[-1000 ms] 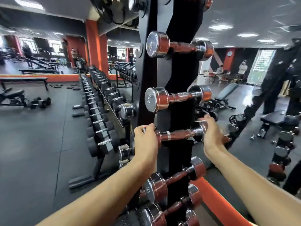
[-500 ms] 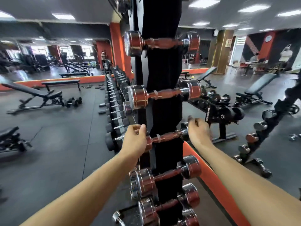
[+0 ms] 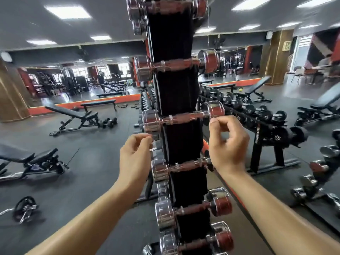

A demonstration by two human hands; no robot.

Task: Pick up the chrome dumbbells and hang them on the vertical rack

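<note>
A black vertical rack stands right in front of me with several chrome dumbbells lying across its pegs. The small chrome dumbbell rests on the rack at wrist height. My left hand hovers just up and left of its left head, fingers loosely curled, holding nothing. My right hand is in front of its right end, below the head of the larger dumbbell one peg up, and is also empty.
Adjustable benches stand on the dark floor to the left. A curl bar with plates lies at lower left. A low rack of black dumbbells runs on the right, and another chrome dumbbell rack stands at the right edge.
Both hands have let go of the small dumbbell's ends and lifted slightly; it now sits on the rack alone. My view has swung round to the left.
</note>
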